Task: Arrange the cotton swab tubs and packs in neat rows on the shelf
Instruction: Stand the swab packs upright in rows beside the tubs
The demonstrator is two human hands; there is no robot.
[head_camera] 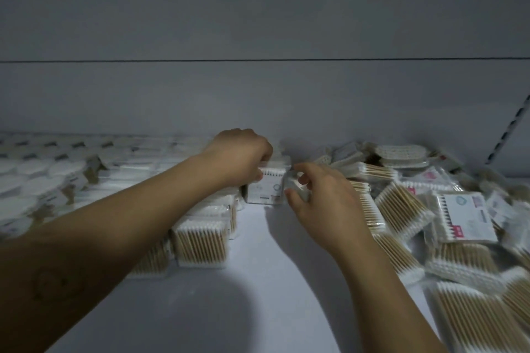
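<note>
While atop pack [266, 189], left hand [241, 155] (knuckles-up)

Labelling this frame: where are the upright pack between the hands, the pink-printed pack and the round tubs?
upright pack [266, 189]: head view, its white front label.
pink-printed pack [466, 216]: head view, middle of its label.
round tubs [43, 185]: head view, one white lid.
</note>
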